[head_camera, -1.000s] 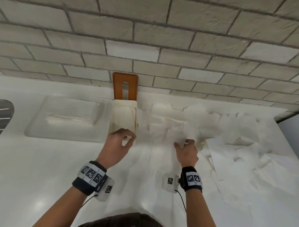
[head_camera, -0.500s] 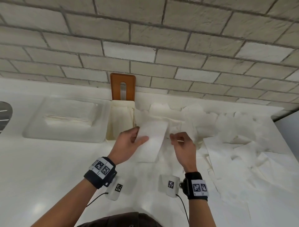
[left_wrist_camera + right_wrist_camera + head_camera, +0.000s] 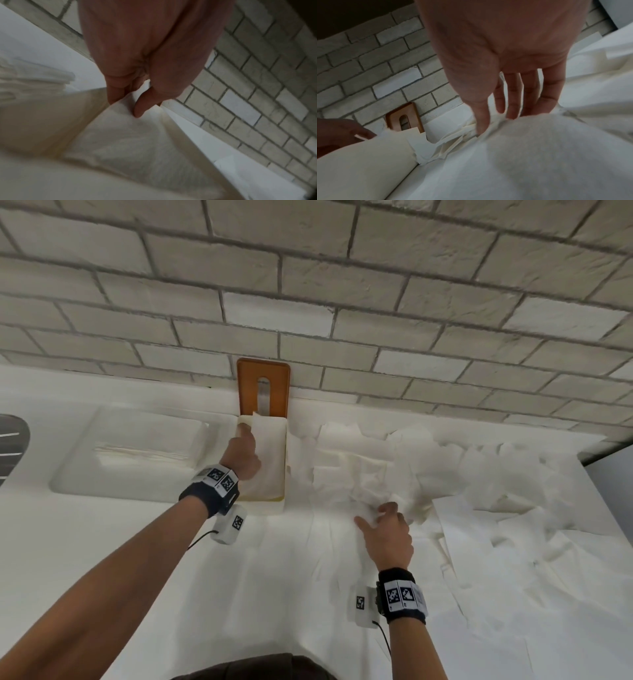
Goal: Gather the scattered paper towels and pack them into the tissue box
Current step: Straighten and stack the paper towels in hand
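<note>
left wrist only: left hand [image 3: 147, 56] pinching one towel [image 3: 137, 138] in one tissue box [image 3: 48, 119], head: right hand [image 3: 388, 539] spread on uncounted pile [image 3: 462, 474]

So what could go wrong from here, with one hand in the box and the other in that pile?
The towel pinched by the left hand sticks up past the far end of the tissue box, so it may crumple instead of lying flat. The right hand presses into overlapping loose towels; it might drag up several or tear one.
</note>
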Demonstrator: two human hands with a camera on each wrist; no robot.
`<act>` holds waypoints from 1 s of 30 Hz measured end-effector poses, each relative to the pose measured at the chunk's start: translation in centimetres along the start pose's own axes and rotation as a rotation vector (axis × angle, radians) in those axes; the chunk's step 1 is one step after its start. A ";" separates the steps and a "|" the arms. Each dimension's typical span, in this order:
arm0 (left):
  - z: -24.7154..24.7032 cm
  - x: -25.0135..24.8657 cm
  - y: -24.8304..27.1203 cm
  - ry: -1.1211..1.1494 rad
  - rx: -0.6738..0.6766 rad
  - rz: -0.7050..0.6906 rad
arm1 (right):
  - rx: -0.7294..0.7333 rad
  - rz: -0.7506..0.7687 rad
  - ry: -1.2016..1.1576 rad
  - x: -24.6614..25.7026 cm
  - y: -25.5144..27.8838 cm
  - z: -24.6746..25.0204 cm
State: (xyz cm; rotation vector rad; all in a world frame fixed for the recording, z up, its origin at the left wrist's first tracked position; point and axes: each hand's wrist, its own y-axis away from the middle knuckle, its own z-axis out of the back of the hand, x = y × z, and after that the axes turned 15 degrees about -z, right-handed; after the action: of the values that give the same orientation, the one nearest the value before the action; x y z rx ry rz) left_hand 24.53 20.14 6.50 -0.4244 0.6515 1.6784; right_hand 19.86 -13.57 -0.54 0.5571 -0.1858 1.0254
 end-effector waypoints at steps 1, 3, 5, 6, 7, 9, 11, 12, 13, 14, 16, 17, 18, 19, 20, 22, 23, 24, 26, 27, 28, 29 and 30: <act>-0.3 0.0 -0.4 -0.061 0.047 0.019 | 0.021 0.008 0.010 0.0 -0.2 -0.2; -0.6 -0.2 -0.7 -0.134 0.103 0.029 | 0.014 0.065 0.061 0.2 -0.2 -0.6; -0.6 -0.2 -0.6 -0.163 0.103 -0.003 | -0.029 0.116 0.062 0.3 -0.2 -0.9; -0.4 -0.2 -0.4 -0.171 0.093 -0.023 | -0.039 0.129 0.030 0.3 -0.1 -0.9; -0.2 -0.2 0.0 -0.179 0.074 -0.050 | -0.043 0.144 -0.014 0.2 -0.2 -0.9; 0.2 -0.4 1.0 -0.205 -0.006 -0.130 | -0.014 0.188 -0.145 0.2 -0.2 -0.4; 0.3 -1.5 2.6 -0.162 -0.126 -0.234 | 0.082 0.216 -0.337 0.5 0.0 0.6; 0.3 -2.4 3.5 -0.095 -0.166 -0.293 | 0.136 0.219 -0.424 0.9 0.4 1.3; 0.2 -3.3 4.6 -0.005 -0.171 -0.351 | 0.191 0.218 -0.497 1.2 0.9 2.1; -0.1 -4.3 5.7 0.090 -0.139 -0.393 | 0.240 0.223 -0.557 1.6 1.5 2.9; -1.3 -5.9 7.6 0.266 -0.022 -0.422 | 0.324 0.238 -0.659 2.6 2.8 4.7; -2.2 -6.6 8.3 0.342 0.022 -0.412 | 0.370 0.249 -0.723 3.2 3.5 5.6; -3.1 -7.0 8.7 0.403 0.044 -0.401 | 0.417 0.259 -0.786 3.8 4.3 6.4; -4.1 -7.4 9.0 0.454 0.041 -0.388 | 0.458 0.268 -0.831 4.3 4.9 7.1; -4.9 -7.8 9.2 0.511 0.014 -0.374 | 0.484 0.271 -0.856 4.7 5.3 7.5; -5.8 -8.2 9.2 0.635 -0.089 -0.340 | 0.492 0.261 -0.859 5.0 5.4 7.6; -5.9 -8.4 9.1 0.665 -0.146 -0.326 | 0.467 0.250 -0.837 4.9 5.1 7.3; -5.9 -8.5 9.0 0.672 -0.187 -0.320 | 0.425 0.247 -0.798 4.6 4.6 6.9; -5.7 -8.4 8.5 0.616 -0.208 -0.338 | 0.302 0.270 -0.682 4.1 3.9 6.0; -5.6 -8.3 8.4 0.563 -0.208 -0.356 | 0.222 0.305 -0.611 4.0 3.7 5.7; -5.4 -8.0 8.2 0.515 -0.209 -0.376 | 0.147 0.353 -0.555 4.1 3.8 5.5; -5.2 -7.9 8.1 0.479 -0.209 -0.389 | 0.098 0.399 -0.529 4.3 3.9 5.4; -4.9 -7.8 8.1 0.460 -0.205 -0.398 | 0.084 0.434 -0.538 4.7 4.3 5.4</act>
State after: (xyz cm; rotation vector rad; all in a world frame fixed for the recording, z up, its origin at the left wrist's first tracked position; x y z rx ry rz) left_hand 17.93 10.09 8.91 -1.0376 0.6737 1.2741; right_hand 19.24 -11.15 7.37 0.8881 -0.7681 1.2871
